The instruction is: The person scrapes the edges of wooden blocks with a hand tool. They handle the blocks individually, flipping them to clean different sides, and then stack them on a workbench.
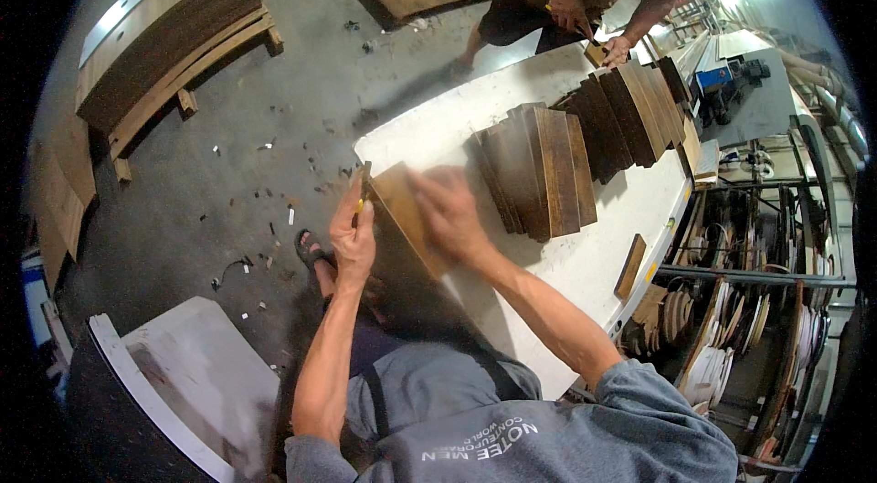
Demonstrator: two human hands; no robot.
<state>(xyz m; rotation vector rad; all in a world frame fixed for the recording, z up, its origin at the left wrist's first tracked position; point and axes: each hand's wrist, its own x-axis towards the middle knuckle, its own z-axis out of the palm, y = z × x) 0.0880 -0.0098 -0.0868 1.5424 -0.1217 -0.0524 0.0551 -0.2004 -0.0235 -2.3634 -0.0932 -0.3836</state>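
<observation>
A brown wooden board (402, 209) stretches in front of me over the near left edge of the white table (621, 218). My left hand (351, 236) is closed at its outer end around a slim dark tool (366, 174) with a yellow part; its exact kind is hard to make out. Over the board's face lies my right hand (449, 213), smeared by motion, so its grip does not show. Just right of it stands a row of dark brown wooden boards (548, 172), leaning on one another.
Across the table a co-worker's hands (617, 49) hold a small wooden piece. More dark boards (630, 117) stand near them. A narrow brown strip (630, 265) lies by the right edge. Racks of coiled edging (722, 328) stand at right, a pallet stack (183, 72) at left; scraps litter the floor.
</observation>
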